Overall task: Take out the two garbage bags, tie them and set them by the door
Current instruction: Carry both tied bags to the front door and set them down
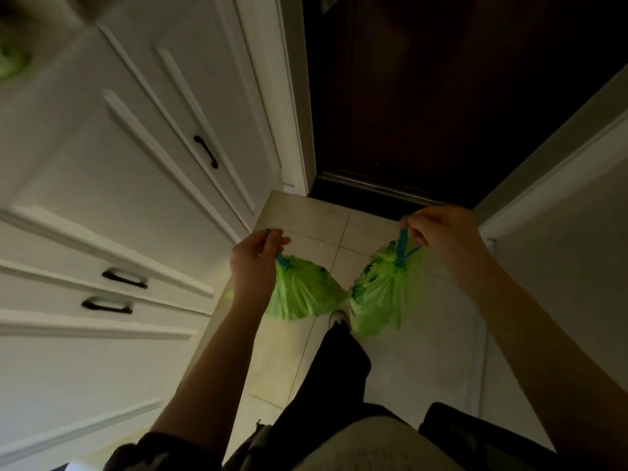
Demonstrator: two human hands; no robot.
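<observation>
Two green garbage bags hang in front of the person, each gathered at its neck by a blue drawstring. The left bag sits at about 7 o'clock of the frame's centre and the right bag at about 5 o'clock, their bulging sides nearly touching above a pale shoe. The left hand reaches forward with its forearm outstretched, fingers curled tight around the left drawstring. The right hand is raised a little higher, wrist bent, fingertips pinched together on the right drawstring, which is pulled taut. Below lies a light tiled floor. At 12 o'clock stands a dark door, close beyond the bags; white cabinets with black handles fill 9 o'clock.
</observation>
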